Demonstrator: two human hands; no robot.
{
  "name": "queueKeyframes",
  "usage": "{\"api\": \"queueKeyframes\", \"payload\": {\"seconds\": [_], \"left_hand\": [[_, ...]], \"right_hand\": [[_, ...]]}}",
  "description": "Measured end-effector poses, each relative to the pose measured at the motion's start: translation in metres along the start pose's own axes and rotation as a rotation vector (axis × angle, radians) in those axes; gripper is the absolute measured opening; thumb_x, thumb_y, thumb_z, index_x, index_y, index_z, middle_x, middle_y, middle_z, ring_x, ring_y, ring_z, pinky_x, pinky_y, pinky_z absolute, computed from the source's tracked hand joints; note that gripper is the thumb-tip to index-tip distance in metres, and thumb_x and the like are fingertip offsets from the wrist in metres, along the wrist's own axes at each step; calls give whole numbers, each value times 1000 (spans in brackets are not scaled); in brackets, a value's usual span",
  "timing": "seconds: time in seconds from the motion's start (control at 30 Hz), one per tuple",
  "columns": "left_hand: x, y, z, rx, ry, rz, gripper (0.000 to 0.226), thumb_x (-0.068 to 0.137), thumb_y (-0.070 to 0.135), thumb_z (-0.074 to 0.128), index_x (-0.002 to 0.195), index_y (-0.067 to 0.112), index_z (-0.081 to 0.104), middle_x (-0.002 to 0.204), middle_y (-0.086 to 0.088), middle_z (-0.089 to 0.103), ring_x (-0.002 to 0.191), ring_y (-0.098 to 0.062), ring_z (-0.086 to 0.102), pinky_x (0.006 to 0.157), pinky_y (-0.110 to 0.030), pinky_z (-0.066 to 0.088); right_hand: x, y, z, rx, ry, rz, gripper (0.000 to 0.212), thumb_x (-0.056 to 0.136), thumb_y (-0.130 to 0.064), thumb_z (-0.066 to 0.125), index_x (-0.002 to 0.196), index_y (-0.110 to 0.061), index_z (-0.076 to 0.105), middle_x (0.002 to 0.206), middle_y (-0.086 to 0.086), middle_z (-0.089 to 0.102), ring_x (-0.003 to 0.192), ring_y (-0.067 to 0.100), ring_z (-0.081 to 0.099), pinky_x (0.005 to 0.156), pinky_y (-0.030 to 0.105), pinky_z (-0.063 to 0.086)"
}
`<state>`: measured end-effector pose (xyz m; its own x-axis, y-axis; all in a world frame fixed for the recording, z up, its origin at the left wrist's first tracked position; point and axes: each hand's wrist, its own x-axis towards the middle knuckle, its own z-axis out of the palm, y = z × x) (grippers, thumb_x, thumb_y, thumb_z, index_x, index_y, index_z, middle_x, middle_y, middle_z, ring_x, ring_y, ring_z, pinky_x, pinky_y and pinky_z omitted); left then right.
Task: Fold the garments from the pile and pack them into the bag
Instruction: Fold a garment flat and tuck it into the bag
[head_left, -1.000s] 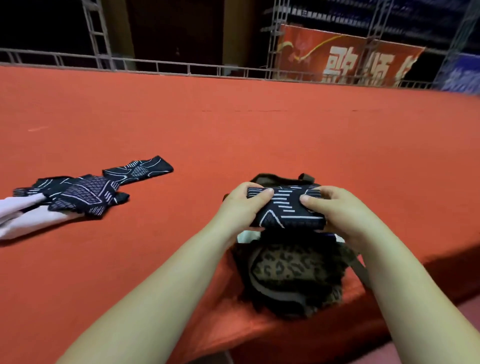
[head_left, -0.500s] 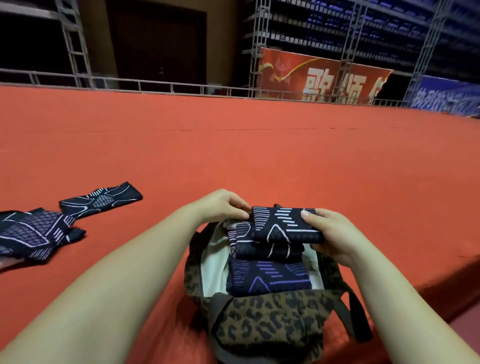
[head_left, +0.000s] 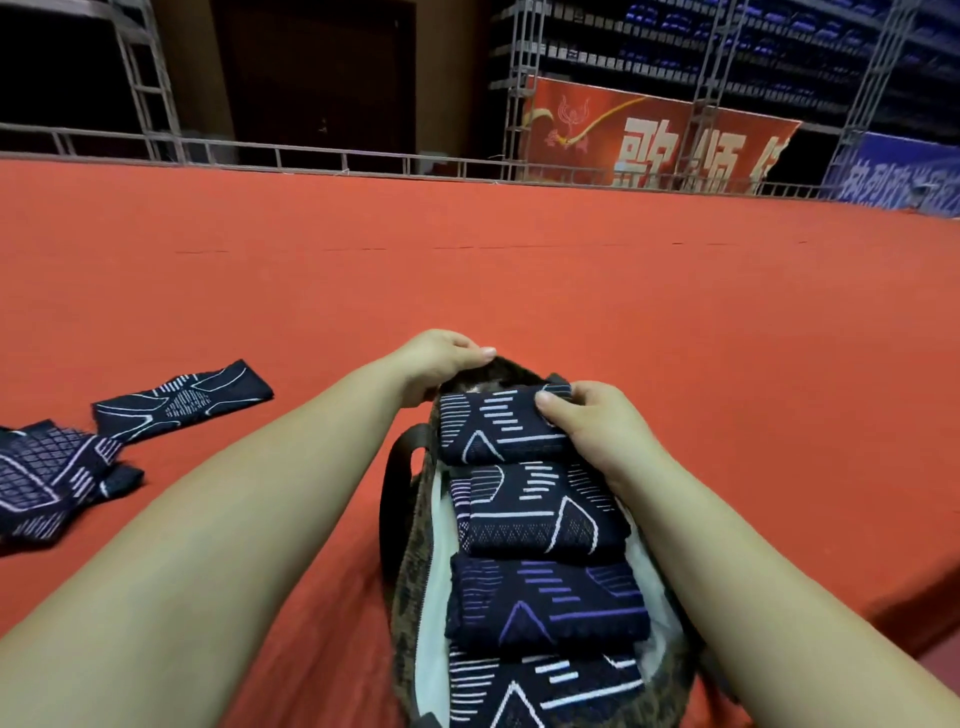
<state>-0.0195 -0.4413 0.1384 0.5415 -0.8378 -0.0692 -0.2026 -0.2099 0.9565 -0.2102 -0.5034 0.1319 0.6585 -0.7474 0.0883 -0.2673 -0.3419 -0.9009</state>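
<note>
A leopard-print fabric bag (head_left: 408, 571) with white lining lay open near the front edge of the red-covered desk (head_left: 519, 291). Its far rim was pinched by the left hand (head_left: 441, 358). A folded navy patterned garment (head_left: 498, 431) was gripped at the far end of the opening by the right hand (head_left: 592, 426), above three folded others (head_left: 540, 597). Unfolded navy garments (head_left: 104, 431) lay well apart at left, with broad open desk beyond.
</note>
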Motion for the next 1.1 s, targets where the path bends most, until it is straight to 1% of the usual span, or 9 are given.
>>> {"api": "queueKeyframes", "payload": {"seconds": [0.27,0.4,0.5,0.57,0.6,0.67,0.73,0.83,1.1], "left_hand": [[3,-2,-1,26,49,64,21,86,27,67,71,14,62,60,-3,63,53,-15,57,55,-24,47],[0,-4,0,53,49,59,20,86,28,66,72,14,63,62,-2,63,53,-14,57,53,-23,46],[-2,-7,-3,51,55,54,20,87,27,66,74,14,63,64,-4,63,55,-15,57,53,-23,46],[-4,-10,-5,49,67,61,20,87,27,65,73,14,63,66,-4,63,58,-16,56,56,-24,46],[-5,-10,-6,54,72,67,21,88,28,65,72,14,63,67,-4,62,59,-16,56,57,-25,45],[-8,-10,-5,85,80,77,21,88,29,64,73,15,64,68,-3,63,60,-14,57,58,-24,46],[-11,-9,-4,128,83,86,21,89,31,64,74,15,64,70,-2,64,61,-13,58,59,-24,47],[-14,-5,-4,145,109,123,22,90,30,62,73,16,62,68,-1,62,61,-13,56,58,-24,46],[-28,18,-11,267,178,215,21,88,32,64,71,20,62,68,4,62,64,-12,57,59,-23,45]], "right_hand": [[32,-2,4,-661,-150,68,35,91,-47,53,84,-13,58,89,6,63,84,26,59,65,28,38],[16,-19,-2,-988,11,0,38,88,-58,49,86,-20,51,93,8,62,81,29,53,66,31,39],[-14,-27,-2,-889,160,-349,31,94,-45,45,95,-16,56,98,7,64,93,31,57,70,36,42],[-32,-27,7,-791,-48,-561,34,97,-40,40,110,-17,60,116,3,62,116,26,52,93,35,41],[-37,-23,12,-817,-227,-600,39,99,-40,36,122,-18,57,133,1,54,131,22,40,108,32,30],[-34,-9,23,-911,-511,-498,52,99,-49,26,144,-26,37,156,-6,26,146,13,8,118,31,3],[-19,2,26,-885,-576,-309,58,95,-59,19,149,-38,17,160,-11,7,147,12,-5,119,39,-4],[-2,10,30,-806,-600,-178,62,91,-66,15,149,-43,11,160,-10,4,147,16,-4,119,47,-1],[1,13,38,-829,-634,-234,55,96,-57,11,149,-40,16,159,-8,15,146,22,8,118,46,5]]}}
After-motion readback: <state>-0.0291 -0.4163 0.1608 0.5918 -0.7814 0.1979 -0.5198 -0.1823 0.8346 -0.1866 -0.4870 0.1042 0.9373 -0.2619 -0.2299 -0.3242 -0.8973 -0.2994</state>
